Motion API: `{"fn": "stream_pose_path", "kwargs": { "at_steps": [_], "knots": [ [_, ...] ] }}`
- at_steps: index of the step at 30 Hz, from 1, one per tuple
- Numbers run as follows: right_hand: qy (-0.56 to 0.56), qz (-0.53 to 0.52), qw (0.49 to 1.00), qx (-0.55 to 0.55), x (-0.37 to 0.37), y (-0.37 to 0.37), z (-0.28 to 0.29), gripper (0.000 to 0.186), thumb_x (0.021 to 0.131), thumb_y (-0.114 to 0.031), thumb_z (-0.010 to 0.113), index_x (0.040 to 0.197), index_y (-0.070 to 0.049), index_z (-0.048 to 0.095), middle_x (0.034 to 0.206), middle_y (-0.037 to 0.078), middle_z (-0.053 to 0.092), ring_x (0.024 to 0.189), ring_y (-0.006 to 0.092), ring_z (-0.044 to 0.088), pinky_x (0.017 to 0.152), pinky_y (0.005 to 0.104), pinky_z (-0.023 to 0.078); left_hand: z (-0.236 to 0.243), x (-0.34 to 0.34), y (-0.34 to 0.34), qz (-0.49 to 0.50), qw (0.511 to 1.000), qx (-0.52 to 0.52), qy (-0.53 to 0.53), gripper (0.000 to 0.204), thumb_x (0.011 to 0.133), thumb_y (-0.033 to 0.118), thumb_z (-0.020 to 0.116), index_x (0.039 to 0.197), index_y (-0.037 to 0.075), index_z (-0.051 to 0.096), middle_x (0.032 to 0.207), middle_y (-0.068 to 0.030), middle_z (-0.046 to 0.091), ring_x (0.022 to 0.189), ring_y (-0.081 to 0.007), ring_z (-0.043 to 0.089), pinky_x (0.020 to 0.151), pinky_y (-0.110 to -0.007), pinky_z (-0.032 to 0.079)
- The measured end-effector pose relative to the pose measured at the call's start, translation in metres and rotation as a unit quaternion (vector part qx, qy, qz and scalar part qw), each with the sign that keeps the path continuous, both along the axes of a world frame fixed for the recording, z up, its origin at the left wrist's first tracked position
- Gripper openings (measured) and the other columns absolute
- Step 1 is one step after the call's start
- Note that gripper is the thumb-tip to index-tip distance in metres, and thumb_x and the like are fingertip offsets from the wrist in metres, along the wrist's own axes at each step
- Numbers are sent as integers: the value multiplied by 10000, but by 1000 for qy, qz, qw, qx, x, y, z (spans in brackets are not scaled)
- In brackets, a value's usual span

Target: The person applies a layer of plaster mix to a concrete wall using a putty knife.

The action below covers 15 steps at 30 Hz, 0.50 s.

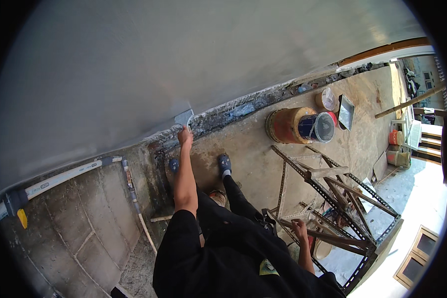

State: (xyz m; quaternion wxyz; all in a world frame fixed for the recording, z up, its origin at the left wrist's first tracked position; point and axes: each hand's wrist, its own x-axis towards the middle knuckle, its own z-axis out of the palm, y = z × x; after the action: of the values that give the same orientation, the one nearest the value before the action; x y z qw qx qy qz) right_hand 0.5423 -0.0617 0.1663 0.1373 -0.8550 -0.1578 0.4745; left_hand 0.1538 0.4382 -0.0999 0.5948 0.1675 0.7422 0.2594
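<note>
Grey plaster covers the wall (104,84) across the upper half of the frame, damp-looking and smooth in sheen. My left hand (185,136), just left of centre, is closed around the handle of a trowel (184,117); the flat blade lies against the wall near its lower edge. My right hand (299,228), right of centre in the lower half, has its fingers partly curled beside the perforated metal frame (328,185); I cannot tell whether it grips or touches anything.

Markings observed: the red bucket (395,137) at the far right carries pale lettering on its side. The white pipe (67,177) at the left bears small dark print, too small to make out. My black shirt (208,265), bottom centre, shows a yellow-green printed patch (268,267), illegible at this angle.

Right of centre, a dark blue bucket (316,127) stands beside a rust-coloured drum (286,125), overlapping it from my viewpoint. Just above them is a white tub (326,99), with a dark-edged tray (346,113) to its right. My feet, in dark clogs (224,163), stand on the concrete floor (253,169) near the centre. A yellow lever (22,218) sits below the pipe's lower-left end.
</note>
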Motion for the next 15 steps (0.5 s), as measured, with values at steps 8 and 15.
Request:
{"fn": "stream_pose_path", "kwargs": {
  "at_steps": [8, 15],
  "knots": [
    [18, 9, 999, 33, 4, 33, -29, 247, 876, -204, 508, 1002, 1, 562, 624, 79, 570, 514, 128, 535, 470, 258, 426, 127, 25, -38, 112, 922, 369, 20, 447, 930, 396, 385, 697, 21, 455, 620, -20, 430, 537, -106, 435, 439, -243, 380],
    [59, 31, 994, 90, 5, 72, -41, 258, 877, -218, 505, 1004, -1, 562, 634, 85, 575, 527, 136, 541, 485, 260, 434, 30, -57, -36, -65, 800, 388, 453, 526, 921, 395, 327, 647, 0, 542, 597, -124, 563, 496, -195, 555, 413, -326, 390]
  ]
}}
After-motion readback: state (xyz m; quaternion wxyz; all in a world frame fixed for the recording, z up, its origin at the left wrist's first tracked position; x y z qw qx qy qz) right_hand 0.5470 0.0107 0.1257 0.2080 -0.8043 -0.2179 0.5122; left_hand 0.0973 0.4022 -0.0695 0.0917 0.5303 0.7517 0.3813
